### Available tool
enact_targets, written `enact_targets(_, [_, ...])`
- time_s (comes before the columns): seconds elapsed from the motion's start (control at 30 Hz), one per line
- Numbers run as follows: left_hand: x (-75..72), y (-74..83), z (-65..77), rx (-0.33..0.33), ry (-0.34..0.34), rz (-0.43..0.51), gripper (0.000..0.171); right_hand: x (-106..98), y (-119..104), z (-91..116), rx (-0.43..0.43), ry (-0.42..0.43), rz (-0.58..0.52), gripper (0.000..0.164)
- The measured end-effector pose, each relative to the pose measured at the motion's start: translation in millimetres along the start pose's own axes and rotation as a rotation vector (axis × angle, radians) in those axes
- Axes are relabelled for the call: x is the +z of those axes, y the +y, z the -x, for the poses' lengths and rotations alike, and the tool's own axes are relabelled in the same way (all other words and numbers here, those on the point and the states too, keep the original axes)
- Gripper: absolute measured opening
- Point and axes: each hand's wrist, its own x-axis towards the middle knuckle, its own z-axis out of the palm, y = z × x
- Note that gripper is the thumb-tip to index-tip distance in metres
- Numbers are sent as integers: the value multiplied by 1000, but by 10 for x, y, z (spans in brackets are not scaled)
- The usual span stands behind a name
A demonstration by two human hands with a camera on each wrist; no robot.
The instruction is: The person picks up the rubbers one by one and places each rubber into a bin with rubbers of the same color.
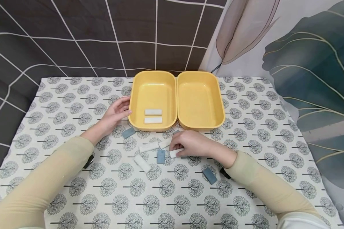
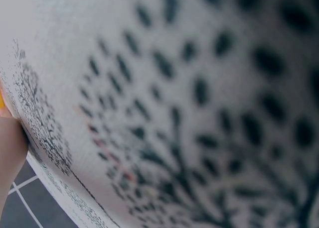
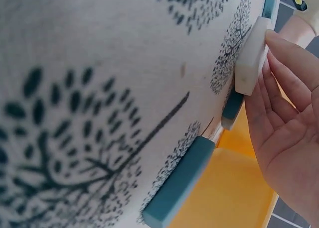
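Note:
My right hand [image 1: 190, 143] pinches a white rectangular block [image 3: 251, 58] between thumb and fingers, just above the cloth in front of the yellow trays. At the outer left wall of the left yellow tray [image 1: 154, 95], my left hand [image 1: 116, 114] rests with its thumb by the rim. Two white blocks [image 1: 153, 120] lie side by side inside that tray. Close to the right hand lie more white blocks [image 1: 149, 147] and a blue-grey block [image 1: 161, 156]. The left wrist view shows mostly cloth and a sliver of hand.
The right yellow tray [image 1: 199, 98] stands against the left one. Other blue-grey blocks lie apart, one near the left hand [image 1: 128, 133] and one by the right wrist [image 1: 210, 176]. A tree-patterned cloth [image 1: 117, 203] covers the table; a dark gridded curtain [image 1: 89, 25] hangs behind.

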Motion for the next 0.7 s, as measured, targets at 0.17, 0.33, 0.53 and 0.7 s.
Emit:
enact_targets(0.17, [-6, -9, 3, -2, 5, -2, 68, 3, 3, -16, 3, -9, -13, 22])
enact_targets(0.33, [-9, -6, 15, -7, 2, 3, 68, 5, 11, -30, -3, -17, -43, 22])
enact_targets(0.53, [-6, -1, 13, 5, 0, 8, 67, -45, -14, -44, -24, -29, -52, 21])
enact_targets(0.7, [-3, -4, 5, 14, -2, 17, 67, -137, -54, -78, -36, -32, -87, 20])
